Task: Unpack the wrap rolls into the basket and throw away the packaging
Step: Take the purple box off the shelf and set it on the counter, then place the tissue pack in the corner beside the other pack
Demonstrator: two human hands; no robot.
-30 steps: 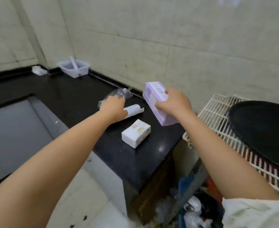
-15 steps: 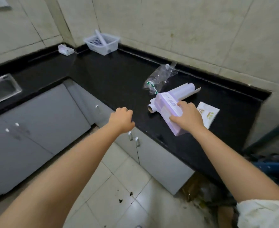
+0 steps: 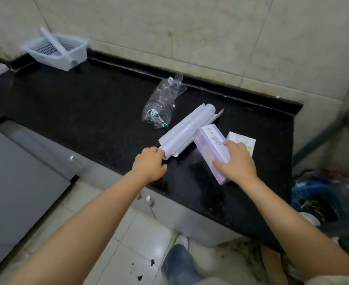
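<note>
Left hand (image 3: 150, 165) on wrap roll (image 3: 187, 128)

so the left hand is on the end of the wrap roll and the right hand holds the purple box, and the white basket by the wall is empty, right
Not quite: the white basket is not empty; the head view shows a wrap roll lying in it. The rest holds: the left hand is at the end of the wrap roll, and the right hand holds the purple box.
</note>
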